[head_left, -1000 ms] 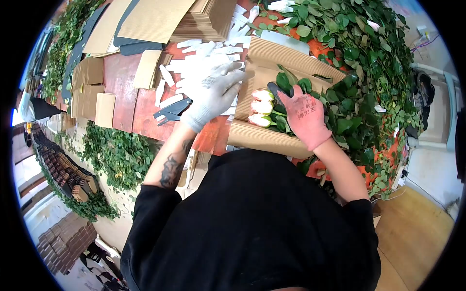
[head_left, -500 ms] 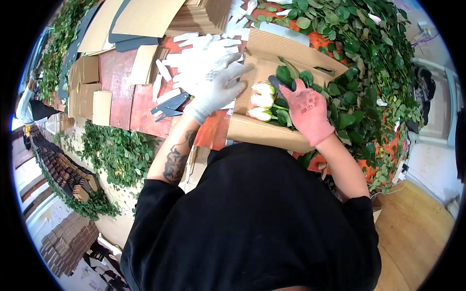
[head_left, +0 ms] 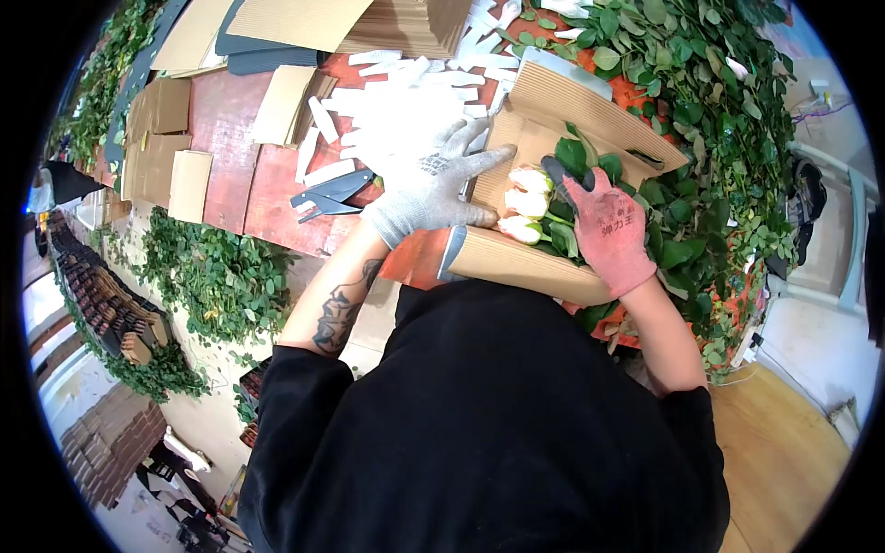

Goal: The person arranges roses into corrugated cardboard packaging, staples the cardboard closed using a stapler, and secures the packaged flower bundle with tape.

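My left hand (head_left: 442,184), in a white glove, is spread with its fingertips at the left edge of an open corrugated cardboard wrap (head_left: 535,267). Pale roses (head_left: 525,205) with pinkish tips lie inside the wrap, their leafy stems toward the right. My right hand (head_left: 608,221), in a pink glove with dark fingertips, rests over the stems just right of the blooms, thumb and forefinger apart. Whether it grips any stem is hidden. Beside my left wrist lies a dark grey cutting tool (head_left: 334,195) on the red table.
White paper strips (head_left: 406,97) are scattered beyond my left hand. Cardboard sheets (head_left: 406,28) are stacked at the back, with smaller pieces (head_left: 288,106) nearer. Leafy stems (head_left: 719,120) cover the right side. Cardboard boxes (head_left: 159,138) stand at the left.
My left hand has moved right and nearer to me, onto the wrap's left edge. The wrap and roses sit slightly further right in view, with my right hand still over the stems.
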`<state>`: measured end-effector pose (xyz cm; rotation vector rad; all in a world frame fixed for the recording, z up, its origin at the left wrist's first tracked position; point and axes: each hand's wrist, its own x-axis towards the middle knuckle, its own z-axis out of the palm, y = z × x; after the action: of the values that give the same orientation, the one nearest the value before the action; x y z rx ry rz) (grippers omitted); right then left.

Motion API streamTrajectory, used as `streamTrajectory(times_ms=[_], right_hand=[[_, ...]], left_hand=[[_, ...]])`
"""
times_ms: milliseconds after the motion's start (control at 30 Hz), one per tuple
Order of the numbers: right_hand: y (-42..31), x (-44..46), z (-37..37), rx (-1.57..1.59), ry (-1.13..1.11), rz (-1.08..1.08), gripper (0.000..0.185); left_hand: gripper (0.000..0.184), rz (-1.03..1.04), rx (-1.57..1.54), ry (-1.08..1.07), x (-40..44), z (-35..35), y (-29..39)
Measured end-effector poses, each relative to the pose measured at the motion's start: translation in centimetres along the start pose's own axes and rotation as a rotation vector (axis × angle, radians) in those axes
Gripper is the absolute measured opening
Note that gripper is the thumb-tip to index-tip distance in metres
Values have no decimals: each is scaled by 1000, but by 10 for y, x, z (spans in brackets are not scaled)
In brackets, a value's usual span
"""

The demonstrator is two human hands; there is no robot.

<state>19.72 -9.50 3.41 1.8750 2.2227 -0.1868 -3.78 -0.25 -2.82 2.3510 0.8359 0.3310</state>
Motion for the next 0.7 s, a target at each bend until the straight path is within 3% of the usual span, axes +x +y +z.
streamTrajectory(times_ms=[67, 200, 267, 367, 433, 633, 700], right_hand=[[2, 0, 5, 85, -74, 32, 37], [18, -1, 46, 538, 128, 9, 40], [22, -1, 58, 794, 205, 35, 44], [16, -1, 48, 1043, 261, 66, 50], [-4, 1, -1, -149, -49, 38, 50], [0, 0, 7, -93, 84, -15, 48], [-3, 3, 0, -95, 35, 6, 48]], left_hand=[[91, 22, -20, 0, -1, 2, -3], [100, -52, -210, 49, -2, -1, -15], [104, -38, -275, 183, -7, -7, -22], [98, -22, -178, 130, -13, -6, -12], [91, -29, -137, 152, -14, 0, -10], [89, -151, -150, 199, -19, 12, -12], [88, -108, -79, 246, -20, 2, -1]])
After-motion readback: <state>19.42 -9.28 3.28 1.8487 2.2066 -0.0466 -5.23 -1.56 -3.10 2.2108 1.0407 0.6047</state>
